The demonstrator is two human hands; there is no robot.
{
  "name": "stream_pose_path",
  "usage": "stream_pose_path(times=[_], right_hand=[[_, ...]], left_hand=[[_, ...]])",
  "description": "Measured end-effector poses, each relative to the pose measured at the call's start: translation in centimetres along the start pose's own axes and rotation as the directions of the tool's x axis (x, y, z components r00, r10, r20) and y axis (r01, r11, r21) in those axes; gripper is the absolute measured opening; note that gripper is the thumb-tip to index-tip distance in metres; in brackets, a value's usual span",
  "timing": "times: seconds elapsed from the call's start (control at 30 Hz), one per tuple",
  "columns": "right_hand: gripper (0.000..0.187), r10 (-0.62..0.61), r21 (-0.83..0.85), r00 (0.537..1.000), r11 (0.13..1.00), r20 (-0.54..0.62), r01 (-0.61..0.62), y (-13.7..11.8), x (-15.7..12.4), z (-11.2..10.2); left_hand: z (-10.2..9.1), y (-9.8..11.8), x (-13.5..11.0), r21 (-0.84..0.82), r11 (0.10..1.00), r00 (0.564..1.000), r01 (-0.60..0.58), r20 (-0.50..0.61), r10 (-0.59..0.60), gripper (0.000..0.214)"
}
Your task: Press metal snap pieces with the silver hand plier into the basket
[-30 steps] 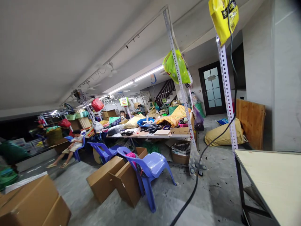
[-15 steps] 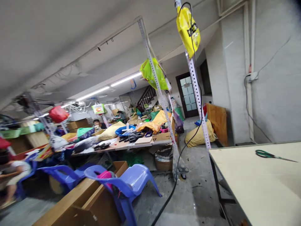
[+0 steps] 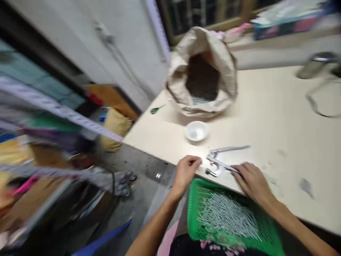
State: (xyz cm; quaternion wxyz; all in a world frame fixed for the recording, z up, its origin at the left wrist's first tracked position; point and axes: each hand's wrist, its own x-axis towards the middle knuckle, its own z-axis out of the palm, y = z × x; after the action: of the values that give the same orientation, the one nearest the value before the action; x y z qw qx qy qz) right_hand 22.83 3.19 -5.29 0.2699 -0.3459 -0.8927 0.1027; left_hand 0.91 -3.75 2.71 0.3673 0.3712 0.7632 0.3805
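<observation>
My left hand (image 3: 187, 171) is at the table's near edge, thumb and forefinger pinched together; whatever lies between them is too small and blurred to name. My right hand (image 3: 252, 182) grips the end of one handle of silver snap-fastener pliers (image 3: 220, 166). These pliers lie on the table with handles spread and the C-shaped jaw towards my left hand. Just beyond stands a small white bowl (image 3: 197, 131) with something pale in the bottom. Below my hands, a green plastic basket (image 3: 193, 213) holds many thin silvery rods (image 3: 229, 215).
A large open sack (image 3: 176, 96) with dark contents stands on the cream table (image 3: 266, 121). Green-handled scissors (image 3: 154, 110) lie by the left corner. A jar (image 3: 315, 65) and a looped strap (image 3: 317, 108) are at the right. Metal posts (image 3: 64, 113) rise on the left.
The view has swung right and down from the room with chairs and cluttered tables to the cream table. Both hands, the pliers, the basket and the sack have come into view.
</observation>
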Motion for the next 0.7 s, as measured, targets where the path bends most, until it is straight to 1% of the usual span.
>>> stream_pose_path(times=[0.03,0.07,0.1,0.17,0.23,0.43,0.53,0.7], right_hand=[[0.021,0.052,-0.003,0.998,0.999,0.032,-0.052,0.3,-1.3,-0.7],[0.022,0.089,-0.001,0.994,0.996,0.069,-0.09,0.4,-2.0,-1.0],[0.022,0.114,-0.007,0.991,0.994,0.072,-0.113,0.4,-2.1,-1.1],[0.023,0.132,-0.017,0.989,0.991,0.072,-0.131,0.4,-1.6,-0.9],[0.024,0.135,-0.024,0.988,0.991,0.072,-0.134,0.2,-1.0,-0.8],[0.023,0.142,-0.047,0.984,0.989,0.112,-0.137,-0.2,-0.8,-1.1],[0.024,0.139,-0.052,0.984,0.99,0.11,-0.134,-0.1,-0.8,-1.1],[0.025,0.148,-0.066,0.982,0.988,0.115,-0.141,0.0,-0.7,-0.9]], left_hand=[[0.4,-0.5,1.1,-0.021,1.0,0.999,-0.003,0.047,0.004,0.022],[0.8,-0.9,1.9,-0.034,0.999,0.995,0.003,0.104,0.001,0.025],[1.0,-1.4,2.5,-0.043,0.999,0.988,0.01,0.151,-0.004,0.028],[1.3,-1.9,3.0,-0.04,0.999,0.976,0.018,0.215,-0.009,0.031],[1.5,-2.1,3.3,-0.005,1.0,0.969,0.01,0.247,-0.009,0.031],[2.1,-1.0,4.2,0.163,0.986,0.945,-0.027,0.325,-0.028,0.027],[2.3,-0.2,4.4,0.221,0.975,0.934,-0.029,0.354,-0.052,0.026],[2.6,0.7,4.6,0.373,0.925,0.915,-0.073,0.394,-0.087,0.023]])
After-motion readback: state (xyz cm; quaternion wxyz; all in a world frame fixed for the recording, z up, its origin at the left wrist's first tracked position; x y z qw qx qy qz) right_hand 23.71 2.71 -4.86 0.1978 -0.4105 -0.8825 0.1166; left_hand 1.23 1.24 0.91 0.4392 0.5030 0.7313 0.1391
